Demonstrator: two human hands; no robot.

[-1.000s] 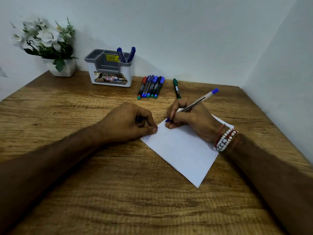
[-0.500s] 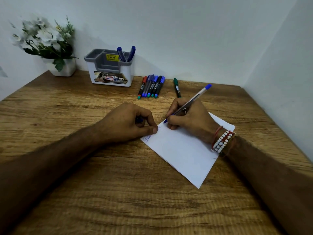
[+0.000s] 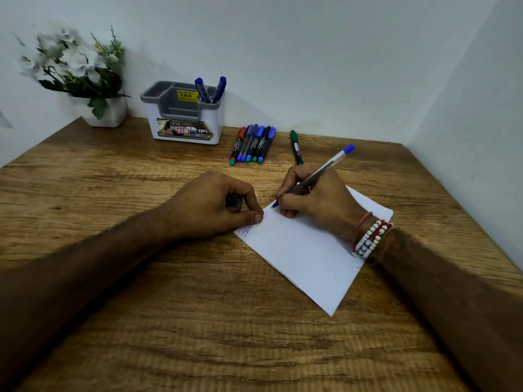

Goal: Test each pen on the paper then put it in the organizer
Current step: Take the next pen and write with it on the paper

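My right hand (image 3: 317, 199) grips a clear ballpoint pen (image 3: 322, 169) with a blue end, its tip touching the top left of the white paper (image 3: 308, 258). Blue scribbles mark the paper's left corner. My left hand (image 3: 215, 205) is curled shut around a small blue piece, likely the pen's cap (image 3: 232, 202), and its thumb presses on the paper's edge. The white and grey organizer (image 3: 184, 114) stands at the back with two blue pens (image 3: 210, 89) upright in it. A row of several markers (image 3: 253, 142) and a lone green marker (image 3: 296, 147) lie on the table behind my hands.
A white pot of white flowers (image 3: 85, 80) stands in the back left corner of the wooden table (image 3: 198, 321). Walls close off the back and the right side. Beaded bracelets (image 3: 370, 239) circle my right wrist.
The pen in my right hand has tilted more upright and its tip has shifted a little along the paper's top left. My left hand has stayed put.
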